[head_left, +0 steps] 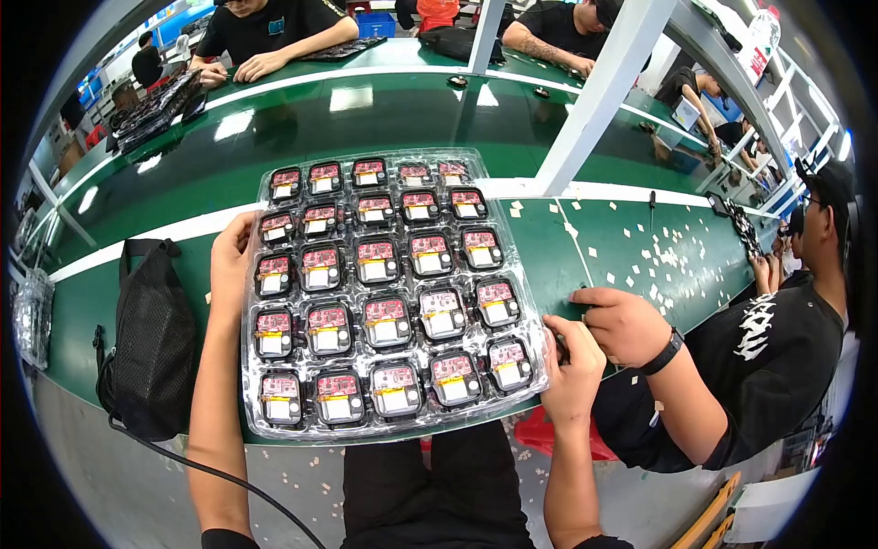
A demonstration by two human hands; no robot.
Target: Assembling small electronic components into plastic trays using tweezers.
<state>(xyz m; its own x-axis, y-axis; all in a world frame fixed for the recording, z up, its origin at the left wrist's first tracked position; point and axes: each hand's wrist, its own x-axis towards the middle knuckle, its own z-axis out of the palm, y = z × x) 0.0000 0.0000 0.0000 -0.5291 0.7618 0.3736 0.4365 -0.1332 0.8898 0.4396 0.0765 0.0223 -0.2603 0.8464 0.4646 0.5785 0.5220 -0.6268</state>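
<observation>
Both hands gripping, left hand [234, 261], right hand [572, 359], clear tray [391, 295] between

One clear plastic tray [528, 274] lies on the green bench, and its pockets hold thirty small red circuit modules [385, 318], in six rows of five. Two bare hands grip the tray, a left hand [231, 261] and a right hand [574, 357], one at each side. One black mesh bag [151, 339] sits left of it. The small white paper squares [640, 256] scattered to the right are too many to count.
</observation>
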